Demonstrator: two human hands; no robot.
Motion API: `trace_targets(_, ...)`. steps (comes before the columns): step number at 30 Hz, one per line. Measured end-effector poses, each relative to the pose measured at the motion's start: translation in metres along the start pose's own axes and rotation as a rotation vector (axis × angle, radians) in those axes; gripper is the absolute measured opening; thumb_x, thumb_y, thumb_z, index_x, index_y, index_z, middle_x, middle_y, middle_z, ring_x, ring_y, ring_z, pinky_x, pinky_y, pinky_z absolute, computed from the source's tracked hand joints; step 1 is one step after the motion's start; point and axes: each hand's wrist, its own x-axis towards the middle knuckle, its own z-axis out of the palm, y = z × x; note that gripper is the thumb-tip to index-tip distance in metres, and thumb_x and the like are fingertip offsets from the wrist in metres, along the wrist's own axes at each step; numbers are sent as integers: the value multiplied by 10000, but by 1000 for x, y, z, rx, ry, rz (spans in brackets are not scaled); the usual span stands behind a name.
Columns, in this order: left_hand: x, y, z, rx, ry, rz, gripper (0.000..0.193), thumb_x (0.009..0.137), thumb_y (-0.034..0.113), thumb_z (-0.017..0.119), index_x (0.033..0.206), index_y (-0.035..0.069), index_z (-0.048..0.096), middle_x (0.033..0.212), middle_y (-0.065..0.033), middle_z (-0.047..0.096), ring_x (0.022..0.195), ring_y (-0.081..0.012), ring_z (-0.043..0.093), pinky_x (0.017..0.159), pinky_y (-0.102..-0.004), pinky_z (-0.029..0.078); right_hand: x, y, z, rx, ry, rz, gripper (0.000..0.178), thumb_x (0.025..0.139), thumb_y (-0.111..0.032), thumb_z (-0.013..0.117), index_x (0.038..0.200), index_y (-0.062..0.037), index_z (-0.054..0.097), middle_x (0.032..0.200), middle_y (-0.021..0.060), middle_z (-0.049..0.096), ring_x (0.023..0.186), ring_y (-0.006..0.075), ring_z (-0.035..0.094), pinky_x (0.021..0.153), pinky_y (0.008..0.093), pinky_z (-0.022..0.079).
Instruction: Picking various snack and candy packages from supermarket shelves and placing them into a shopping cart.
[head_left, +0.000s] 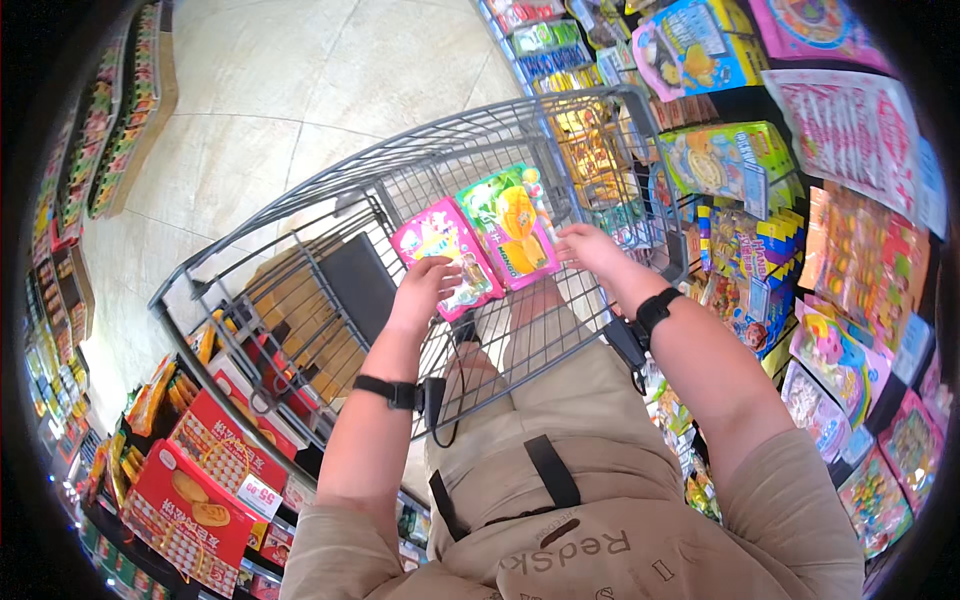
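Note:
Two bright candy bags lie side by side in the grey wire shopping cart (300,205) in front of me. The left one is a pink bag (463,240) with a cartoon print. Beside it rests a green and pink bag (508,195) showing a mango. My left hand (428,292) is over the pink bag's lower left part, its fingers slightly bent and apart. At the right edge of the mango bag is my right hand (592,250), fingers stretched toward it; whether they touch it is hard to tell. Neither hand appears closed around a bag.
Shelves of hanging candy packets (740,160) stand close along the cart's right side. Red gift boxes (190,500) are stacked at lower left. More shelving (130,110) runs along the far left, across a tiled floor (250,80).

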Motion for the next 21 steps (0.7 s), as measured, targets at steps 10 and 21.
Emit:
trace_targets(10, -189, 18, -88, 191, 63, 517, 205, 981, 83, 485, 1152, 8, 572, 1026, -88, 667, 931, -155, 632, 829, -271, 493, -180, -7, 10, 465, -69, -246, 299, 960, -169, 494, 1210, -13, 547, 1163, 140, 649, 1052, 249, 640, 888, 356, 508)
trace_targets(21, -274, -16, -141, 133, 40, 635, 160, 969, 83, 498, 1094, 29, 582, 971, -100, 671, 802, -150, 626, 707, -280, 509, -322, 147, 20, 564, 252, -316, 218, 935, -182, 543, 1108, -57, 588, 999, 89, 675, 886, 189, 660, 760, 308, 523)
